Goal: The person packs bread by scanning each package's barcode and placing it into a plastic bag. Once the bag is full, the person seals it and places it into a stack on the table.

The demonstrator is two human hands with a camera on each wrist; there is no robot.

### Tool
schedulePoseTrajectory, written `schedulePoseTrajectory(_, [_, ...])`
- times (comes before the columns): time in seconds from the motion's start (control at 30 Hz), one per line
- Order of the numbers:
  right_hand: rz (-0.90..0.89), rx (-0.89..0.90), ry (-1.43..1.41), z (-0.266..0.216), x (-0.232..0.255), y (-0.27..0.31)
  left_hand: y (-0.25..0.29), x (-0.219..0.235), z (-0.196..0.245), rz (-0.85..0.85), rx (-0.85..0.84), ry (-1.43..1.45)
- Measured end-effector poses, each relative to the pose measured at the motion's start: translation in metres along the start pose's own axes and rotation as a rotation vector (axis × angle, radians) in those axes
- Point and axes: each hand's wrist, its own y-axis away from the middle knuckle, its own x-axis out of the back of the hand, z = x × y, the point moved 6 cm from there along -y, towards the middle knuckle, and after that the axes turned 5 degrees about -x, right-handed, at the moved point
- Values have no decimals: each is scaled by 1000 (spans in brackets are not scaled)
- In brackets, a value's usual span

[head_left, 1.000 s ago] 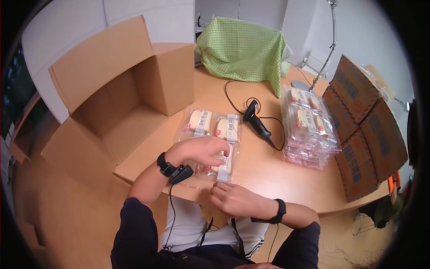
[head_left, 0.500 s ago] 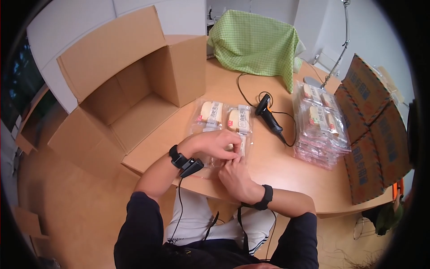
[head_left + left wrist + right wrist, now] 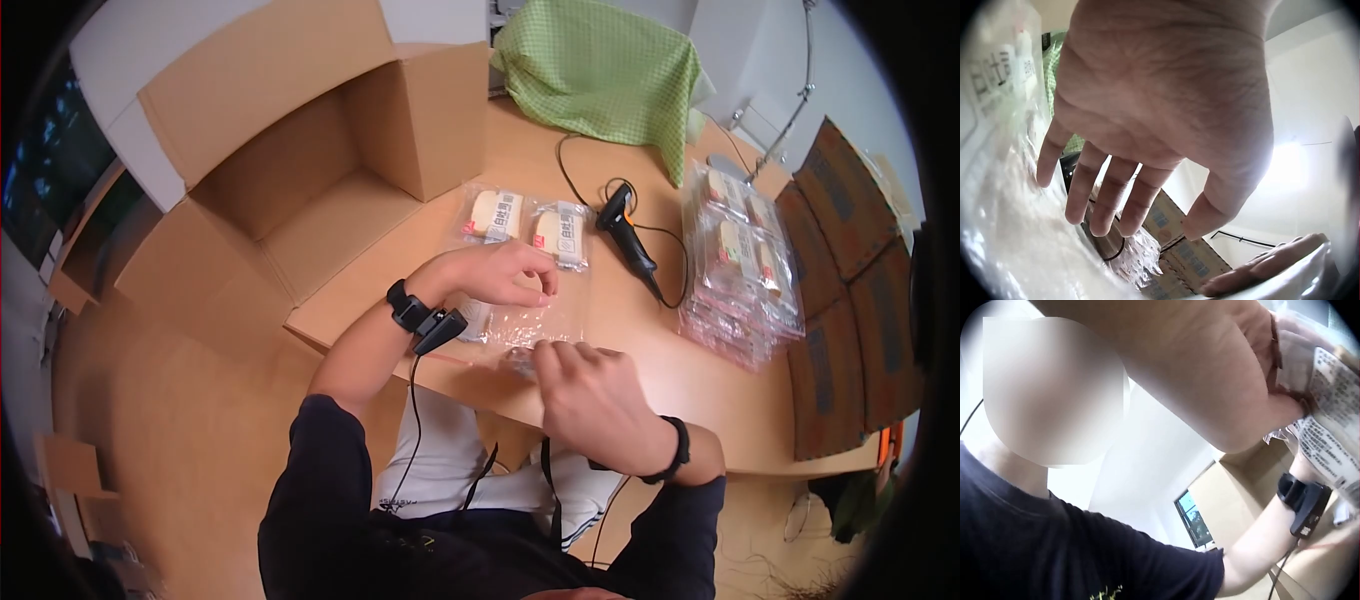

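A clear plastic bag (image 3: 545, 322) of wrapped bread slices lies on the table in front of the person. Two slices (image 3: 495, 213) with white labels show at its far end. The right hand (image 3: 600, 395) grips the near right part of the bag, its fingers curled over the plastic, raising that end. In the right wrist view, the thumb presses beside packets with printed labels (image 3: 1332, 450). Above the middle of the bag hovers the left hand (image 3: 500, 275); the left wrist view shows its fingers (image 3: 1138, 197) spread and holding nothing. The nearer slices are mostly hidden by the hands.
An open cardboard box (image 3: 445, 125) lies on its side at left. A black barcode scanner (image 3: 628, 245) with cable lies right of the bag. Beyond it rises a stack of similar bags (image 3: 740, 265), beside a printed carton (image 3: 850, 280). A green checked cloth (image 3: 600, 75) covers something behind.
The right hand has come up from the table edge, met the left at the bag, then drawn back right with the plastic. The left hand's fingers have loosened. The head view has shifted.
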Motion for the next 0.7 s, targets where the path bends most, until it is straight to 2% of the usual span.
schedulePoseTrajectory(0.07, [73,9,-102,9,23,1,7,16,10,68,25,-82])
schedulePoseTrajectory(0.13, [199,-76,-197,25,39,2,24,39,18,276,196,-243])
schedulePoseTrajectory(0.17, [259,-114,-201,32,47,0,32,42,24,285,208,-257])
schedulePoseTrajectory(0.23, [442,-174,-152,44,51,-4,63,60,22,613,475,-81])
schedulePoseTrajectory(0.27, [449,-166,-158,49,45,-10,77,58,10,661,498,116])
schedulePoseTrajectory(0.3, [530,-131,-101,51,41,-15,79,56,18,664,500,106])
schedulePoseTrajectory(0.33, [610,-95,-40,51,38,-18,79,39,22,592,530,422])
schedulePoseTrajectory(0.37, [616,-86,-40,51,32,-24,77,20,30,510,547,737])
schedulePoseTrajectory(0.4, [597,38,-25,41,25,-31,74,12,38,518,543,730])
schedulePoseTrajectory(0.43, [575,161,-12,33,17,-36,64,2,46,594,470,943])
schedulePoseTrajectory(0.47, [442,198,29,30,-2,-40,60,-5,51,666,391,1157])
schedulePoseTrajectory(0.5, [445,204,26,30,-11,-43,61,-9,51,673,390,1153])
schedulePoseTrajectory(0.57, [412,231,39,28,-26,-47,67,-4,46,760,435,892])
schedulePoseTrajectory(0.63, [374,223,8,27,-29,-46,79,0,32,720,462,886])
schedulePoseTrajectory(0.7, [347,447,-107,11,-24,-41,97,17,15,974,427,852])
